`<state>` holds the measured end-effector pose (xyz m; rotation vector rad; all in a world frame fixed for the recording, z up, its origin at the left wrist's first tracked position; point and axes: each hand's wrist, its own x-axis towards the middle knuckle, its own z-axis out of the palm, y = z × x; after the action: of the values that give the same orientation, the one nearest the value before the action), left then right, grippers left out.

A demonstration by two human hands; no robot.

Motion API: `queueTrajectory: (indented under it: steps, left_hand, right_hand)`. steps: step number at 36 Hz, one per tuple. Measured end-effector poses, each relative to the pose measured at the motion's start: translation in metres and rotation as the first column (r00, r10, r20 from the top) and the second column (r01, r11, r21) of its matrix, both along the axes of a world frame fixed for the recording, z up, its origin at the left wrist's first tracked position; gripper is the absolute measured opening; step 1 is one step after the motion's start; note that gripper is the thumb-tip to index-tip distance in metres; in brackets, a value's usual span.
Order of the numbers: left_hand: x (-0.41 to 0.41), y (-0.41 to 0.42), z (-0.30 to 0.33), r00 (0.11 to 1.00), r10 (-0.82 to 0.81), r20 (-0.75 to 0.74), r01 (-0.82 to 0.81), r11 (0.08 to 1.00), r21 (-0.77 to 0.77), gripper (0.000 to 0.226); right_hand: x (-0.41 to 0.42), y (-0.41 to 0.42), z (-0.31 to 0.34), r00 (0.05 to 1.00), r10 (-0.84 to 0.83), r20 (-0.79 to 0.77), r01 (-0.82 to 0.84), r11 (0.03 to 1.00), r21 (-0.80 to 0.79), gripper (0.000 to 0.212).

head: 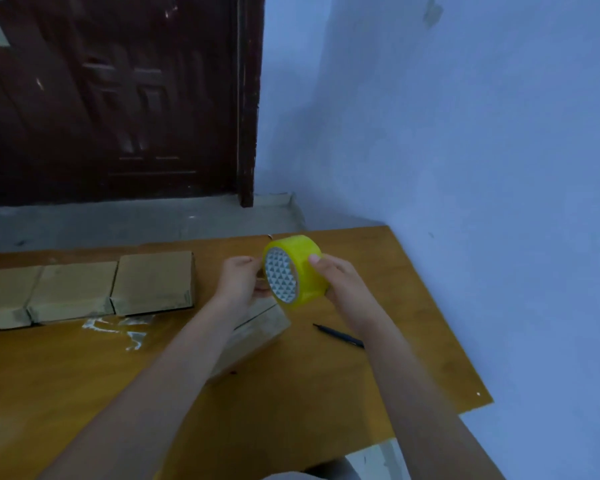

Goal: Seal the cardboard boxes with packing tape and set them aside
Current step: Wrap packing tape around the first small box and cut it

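A yellow roll of packing tape (300, 268) with a white patterned core is held up above the wooden table (84, 375). My right hand (340, 282) grips its outer rim from the right. My left hand (243, 282) pinches at the roll's left edge. Below my hands a cardboard box (257, 336) lies on the table, mostly hidden by my left forearm. Three closed cardboard boxes (153, 282) stand in a row at the table's back left.
A dark pen (340, 336) lies on the table right of the box under my hands. Crumpled clear tape scraps (122, 329) lie in front of the row of boxes. A blue wall runs along the table's right side, and a dark door stands behind.
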<state>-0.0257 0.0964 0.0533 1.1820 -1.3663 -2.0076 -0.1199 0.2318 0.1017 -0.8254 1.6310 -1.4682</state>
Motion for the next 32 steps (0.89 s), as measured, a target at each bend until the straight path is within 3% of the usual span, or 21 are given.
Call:
queueTrajectory:
  steps: [4,7,10,11,13,19,22,32]
  left_hand:
    - [-0.007,-0.005,0.0,0.992,-0.081,0.094,0.095,0.982,-0.16,0.034]
    - [-0.012,-0.02,0.004,0.996,0.019,0.089,0.005,0.966,-0.26,0.038]
    - [-0.01,-0.04,0.009,0.994,0.092,0.051,-0.074,0.958,-0.278,0.033]
    - [-0.009,-0.044,0.007,0.995,0.071,0.07,-0.044,0.944,-0.328,0.034]
    - [-0.008,-0.043,-0.005,0.987,0.007,0.158,0.057,0.917,-0.394,0.035]
    - [0.001,-0.031,-0.053,0.975,-0.025,0.219,0.08,0.966,-0.246,0.027]
    - [0.001,-0.033,-0.065,0.974,-0.029,0.226,0.075,0.977,-0.198,0.024]
    - [-0.005,-0.041,-0.086,0.957,-0.044,0.285,0.133,0.944,-0.301,0.012]
  right_hand:
    - [0.0,0.003,-0.009,1.0,0.002,-0.006,-0.003,1.0,-0.029,0.028]
    - [-0.001,0.007,-0.01,0.999,-0.033,0.01,0.033,0.999,0.018,0.025]
    - [0.004,0.01,-0.018,0.965,0.077,-0.252,0.026,0.923,0.385,0.04]
    - [0.006,0.011,-0.025,0.926,0.133,-0.353,0.077,0.85,0.521,0.047]
    - [0.009,0.013,-0.037,0.885,0.178,-0.431,0.163,0.749,0.643,0.054]
    - [0.009,0.018,-0.064,0.866,0.247,-0.435,0.149,0.704,0.695,0.05]
    - [0.011,0.02,-0.074,0.876,0.312,-0.368,0.044,0.708,0.705,0.045]
    - [0.007,0.019,-0.094,0.868,0.345,-0.357,0.002,0.717,0.697,0.029]
